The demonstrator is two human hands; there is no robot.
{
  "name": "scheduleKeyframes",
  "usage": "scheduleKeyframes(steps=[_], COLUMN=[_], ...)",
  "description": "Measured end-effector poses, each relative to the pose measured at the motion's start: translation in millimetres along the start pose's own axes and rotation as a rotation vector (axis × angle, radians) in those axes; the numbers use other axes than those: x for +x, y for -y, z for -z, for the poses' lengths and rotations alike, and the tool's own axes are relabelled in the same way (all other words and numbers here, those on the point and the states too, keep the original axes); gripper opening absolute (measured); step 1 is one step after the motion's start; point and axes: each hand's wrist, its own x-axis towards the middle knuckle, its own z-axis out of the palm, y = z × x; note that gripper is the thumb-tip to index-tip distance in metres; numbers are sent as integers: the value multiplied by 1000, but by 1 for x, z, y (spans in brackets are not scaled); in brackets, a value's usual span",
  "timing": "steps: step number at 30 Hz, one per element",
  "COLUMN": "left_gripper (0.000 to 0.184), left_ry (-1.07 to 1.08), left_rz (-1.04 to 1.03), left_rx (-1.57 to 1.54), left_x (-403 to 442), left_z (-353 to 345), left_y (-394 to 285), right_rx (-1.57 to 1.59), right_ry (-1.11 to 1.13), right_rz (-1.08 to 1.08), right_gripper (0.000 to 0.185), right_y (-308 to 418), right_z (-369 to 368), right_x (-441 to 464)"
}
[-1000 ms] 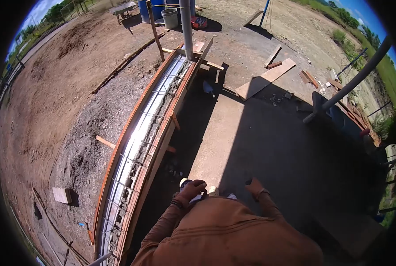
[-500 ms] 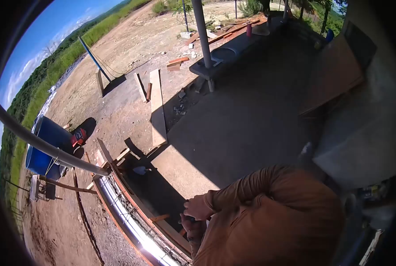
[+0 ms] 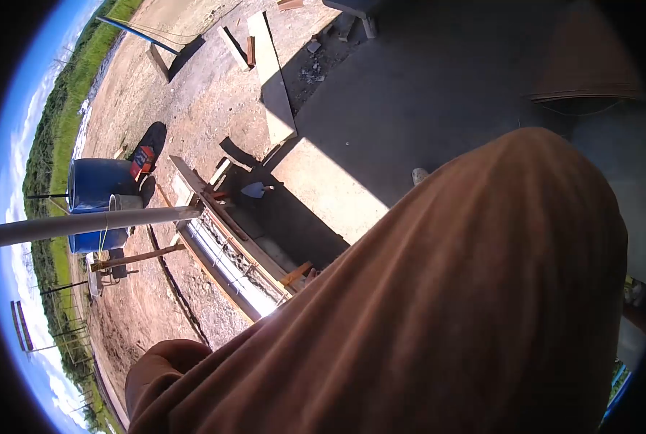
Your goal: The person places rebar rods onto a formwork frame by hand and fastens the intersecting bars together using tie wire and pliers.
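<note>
Brown cloth (image 3: 438, 289) hides most of the grip at the form (image 3: 232, 262)

The form lies left of the frame's centre, slanting from the grey post (image 3: 120, 219) down to where the cloth cuts it off. Thin bars (image 3: 245, 270) cross it above a bright strip and rough mortar (image 3: 221, 244). Just right of it, at the cloth's edge, what look like fingertips (image 3: 312, 275) show near a wooden brace (image 3: 295, 273). Which hand they belong to, I cannot tell; nor whether they touch the brace, or whether either hand is closed on anything. A rounded brown shape (image 3: 165, 359) at lower left may be a hand or a bent sleeve.

The first risk, as I judge it, is at the brace: if it props the side board, a knock from an arm or knee could loosen it and let the board bow outward. The bars could snag a sleeve brought low across them, and a tug there might disturb the mortar if it is soft. Above the form, a trowel (image 3: 252, 189) lies in deep shade beside the sunlit floor (image 3: 330, 184); glare next to dark makes it easy to miss, and a foot could come down on it.
</note>
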Motion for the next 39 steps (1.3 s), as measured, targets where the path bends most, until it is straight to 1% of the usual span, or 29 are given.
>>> scheduleKeyframes(steps=[3,7,8,10,14,18,22,23,24,26,30,32,34,35,36,38,39], left_gripper=[20,21,21,13,13,13,13,15,20,16,12,14,16,17,17,17,15], left_ry=[-79,-162,-168,-197,-286,-357,-368,-350,-336,-452,-379,-417,-365,-350,-317,-262,-249], left_rz=[6,-17,-29,-40,-74,-61,1,41,85,15,60,-8,-72,-33,-53,-78,-87], left_rx=[-70,-231,-287,-438,-675,-858,-961,-883,-808,-871,-879,-886,-921,-887,-878,-998,-980], left_x=[-3,-3,-1,-4,-5,14,29,31,13,7,19,24,25,24,21,43,38], left_z=[-4,-29,-35,-39,-44,-54,-75,-78,-91,-118,-150,-168,-183,-188,-196,-197,-201], left_y=[15,37,48,70,128,185,210,206,201,190,146,122,101,88,76,66,57], right_rx=[89,132,138,158,138,121,81,73,66,45,17,10,21,19,31,39,44], right_ry=[48,132,162,221,325,426,509,526,538,559,540,530,534,545,558,573,583], right_rz=[106,267,299,374,531,633,670,678,695,713,783,846,921,948,973,1030,1059], right_gripper=[22,22,22,22,22,22,22,22,22,22,22,22,23,23,23,23,23], right_y=[-10,-26,-31,-41,-65,-98,-131,-139,-148,-157,-163,-166,-171,-170,-172,-175,-178], right_z=[-2,-2,-3,-2,8,24,43,47,52,56,48,44,43,41,39,37,35], right_x=[-28,-65,-75,-95,-131,-159,-176,-177,-175,-166,-133,-113,-92,-82,-71,-54,-50])
